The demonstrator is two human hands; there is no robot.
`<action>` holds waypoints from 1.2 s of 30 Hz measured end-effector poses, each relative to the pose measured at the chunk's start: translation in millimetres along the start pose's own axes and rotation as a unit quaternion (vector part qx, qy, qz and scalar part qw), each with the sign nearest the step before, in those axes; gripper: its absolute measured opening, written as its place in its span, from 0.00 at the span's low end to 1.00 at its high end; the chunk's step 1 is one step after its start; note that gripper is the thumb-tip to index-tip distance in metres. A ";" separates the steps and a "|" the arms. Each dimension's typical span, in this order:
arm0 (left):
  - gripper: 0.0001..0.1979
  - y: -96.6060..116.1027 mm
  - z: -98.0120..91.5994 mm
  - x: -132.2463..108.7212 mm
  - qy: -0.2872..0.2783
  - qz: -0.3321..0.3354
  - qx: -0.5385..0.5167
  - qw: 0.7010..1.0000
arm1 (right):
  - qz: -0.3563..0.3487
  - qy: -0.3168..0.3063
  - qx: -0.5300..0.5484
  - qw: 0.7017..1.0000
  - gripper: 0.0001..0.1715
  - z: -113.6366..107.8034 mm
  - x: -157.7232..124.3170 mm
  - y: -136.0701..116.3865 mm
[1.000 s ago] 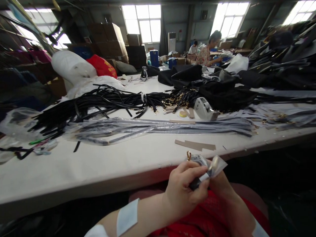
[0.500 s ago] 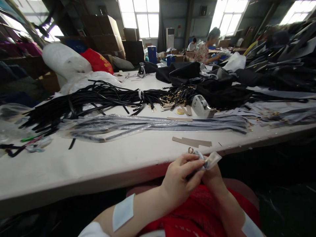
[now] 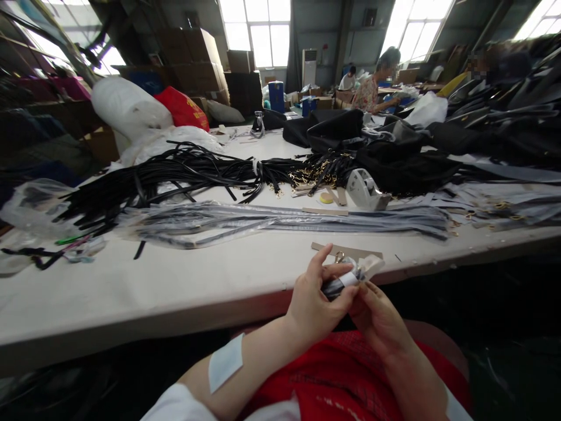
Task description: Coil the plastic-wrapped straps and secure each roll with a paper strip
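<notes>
My left hand (image 3: 312, 298) is closed around a dark strap in clear plastic (image 3: 336, 287), with one finger sticking up. A gold clasp (image 3: 339, 256) shows at the strap's upper side, and a white band crosses its middle. Loose plastic film (image 3: 371, 266) juts out to the right. From below right, my right hand (image 3: 376, 310) pinches the wrapped strap's edge with bent fingertips. Both hands are just off the table's front edge, above a red apron (image 3: 307, 371). Flat beige strips (image 3: 359, 252) lie right behind the hands.
Plastic-sleeved straps (image 3: 263, 219) stretch across the white table (image 3: 210, 280). Behind them lie a pile of black straps (image 3: 188, 169) with gold clasps, a tape dispenser (image 3: 363, 188) and a yellow tape roll (image 3: 326, 198). A person (image 3: 372, 88) works farther back.
A finger of my left hand has lifted, and more of the wrapped strap and its white band shows. My right hand has come round lower at its edge. The view has swung slightly left.
</notes>
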State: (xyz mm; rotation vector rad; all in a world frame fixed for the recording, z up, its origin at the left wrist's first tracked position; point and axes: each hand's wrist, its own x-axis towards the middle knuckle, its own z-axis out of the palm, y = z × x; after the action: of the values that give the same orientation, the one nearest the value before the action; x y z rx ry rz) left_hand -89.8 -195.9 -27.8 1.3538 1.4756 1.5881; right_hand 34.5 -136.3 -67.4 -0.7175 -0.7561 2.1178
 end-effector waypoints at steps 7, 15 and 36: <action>0.24 -5.0 -2.4 4.1 0.030 -0.027 0.000 0.999 | -0.060 0.005 -0.056 0.997 0.14 -3.3 3.3 6.8; 0.11 -1.2 -6.0 8.6 -0.014 -0.045 -0.044 0.998 | -0.103 0.004 -0.101 0.990 0.12 -6.9 5.3 8.1; 0.18 -12.4 -10.4 13.1 -0.039 -0.175 -0.072 0.981 | -0.128 -0.007 -0.398 0.908 0.18 -1.5 1.7 -6.0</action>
State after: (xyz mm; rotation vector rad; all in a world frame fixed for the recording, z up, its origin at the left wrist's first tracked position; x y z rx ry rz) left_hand -106.3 -185.1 -34.5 0.9990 1.4295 1.3716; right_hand 37.4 -131.3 -64.6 -0.9470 -1.6614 1.5351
